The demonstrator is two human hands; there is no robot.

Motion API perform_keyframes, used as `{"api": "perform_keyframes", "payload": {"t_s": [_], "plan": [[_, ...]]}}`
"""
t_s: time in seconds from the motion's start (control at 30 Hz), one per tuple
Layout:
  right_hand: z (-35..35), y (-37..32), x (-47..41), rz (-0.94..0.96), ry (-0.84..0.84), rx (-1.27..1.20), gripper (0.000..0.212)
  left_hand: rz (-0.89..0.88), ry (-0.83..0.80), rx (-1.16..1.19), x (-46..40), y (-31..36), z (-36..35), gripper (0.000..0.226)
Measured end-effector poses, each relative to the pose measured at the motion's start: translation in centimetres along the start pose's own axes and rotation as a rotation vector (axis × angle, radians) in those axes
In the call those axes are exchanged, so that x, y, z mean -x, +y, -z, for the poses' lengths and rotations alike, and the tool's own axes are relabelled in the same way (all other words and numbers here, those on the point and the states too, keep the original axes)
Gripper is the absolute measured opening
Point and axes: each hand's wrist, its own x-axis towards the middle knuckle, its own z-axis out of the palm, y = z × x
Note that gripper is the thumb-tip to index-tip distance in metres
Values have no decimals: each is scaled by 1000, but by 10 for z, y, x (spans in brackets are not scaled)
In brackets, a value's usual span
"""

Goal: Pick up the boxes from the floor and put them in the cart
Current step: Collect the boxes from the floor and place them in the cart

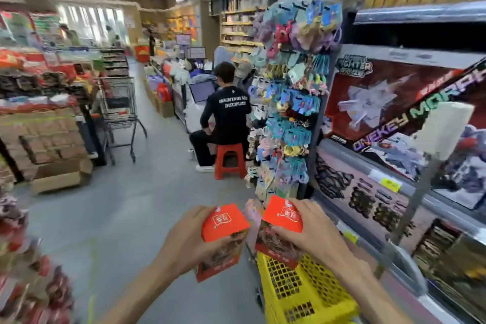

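Note:
I hold two red boxes, one in each hand, low in the middle of the head view. My left hand (184, 242) grips the left red box (223, 226) from its left side, thumb under it. My right hand (313, 234) grips the right red box (282, 216) from its right side. Both boxes are tilted with their red tops facing me, raised above the floor. The yellow cart (310, 294), a plastic mesh basket, stands just below the right box, and the left box hangs left of its rim.
A rack of hanging trinkets (289, 102) stands ahead on the right, beside toy shelves (407, 139). A person sits on a red stool (230, 159) in the aisle ahead. A metal trolley (121, 113) and cardboard cartons (57, 176) stand at left. Grey floor (131, 218) lies open ahead-left.

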Motion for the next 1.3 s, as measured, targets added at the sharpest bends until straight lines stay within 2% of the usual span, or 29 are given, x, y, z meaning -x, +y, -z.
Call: {"api": "perform_keyframes", "payload": {"t_s": [0.3, 0.47, 0.57, 0.73, 0.87, 0.93, 1.0, 1.2, 1.3], "plan": [[-49, 106, -78, -327, 81, 140, 91, -346, -295, 14, -209, -31, -121, 93], [-74, 151, -97, -558, 105, 147, 97, -534, -499, -42, -292, -33, -194, 100], [-85, 163, -98, -696, 139, 160, 98, -639, -624, -71, -327, -29, -232, 96], [-113, 177, -83, -922, 178, 160, 100, -833, -832, -41, -367, -18, -300, 95], [-155, 197, -69, -1071, 211, 190, 99, -984, -951, 30, -386, -21, -377, 104], [-176, 204, -64, -1114, 232, 212, 93, -1060, -973, -11, -390, -29, -419, 95], [-200, 214, -60, -1151, 232, 200, 93, -1098, -993, -36, -391, -39, -461, 90], [-288, 259, -55, -1200, 252, 211, 88, -1130, -1146, -163, -388, -93, -579, 99], [-332, 281, -49, -1196, 257, 213, 87, -1151, -1162, -221, -381, -127, -621, 93]]}}
